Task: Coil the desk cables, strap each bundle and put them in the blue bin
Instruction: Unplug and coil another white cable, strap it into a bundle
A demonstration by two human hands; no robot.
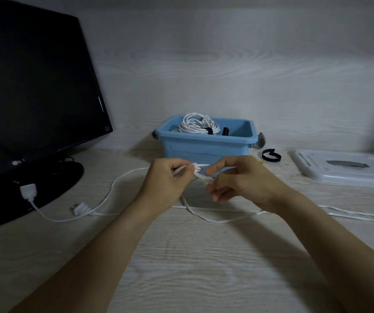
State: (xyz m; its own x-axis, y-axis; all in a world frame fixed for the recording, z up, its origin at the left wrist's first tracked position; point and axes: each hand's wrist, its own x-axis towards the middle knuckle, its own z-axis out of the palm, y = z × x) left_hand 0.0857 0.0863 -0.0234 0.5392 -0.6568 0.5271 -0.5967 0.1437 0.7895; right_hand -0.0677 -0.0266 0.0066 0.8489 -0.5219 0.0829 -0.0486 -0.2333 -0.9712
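Note:
My left hand (169, 177) grips folded loops of a white cable (198, 170) just in front of the blue bin (206, 146). My right hand (238, 179) pinches the same cable close beside it. The rest of the cable trails over the desk to the left, ending at a white plug (28, 190) and a second connector (80, 208), and to the right past my forearm. Inside the bin lies a coiled white bundle (198, 126) held by a black strap. A loose black strap (271, 155) rests on the desk right of the bin.
A dark monitor (34, 86) on a black base (45, 188) fills the left side. A white flat device (344, 169) lies at the right. A wood-grain wall stands behind the bin.

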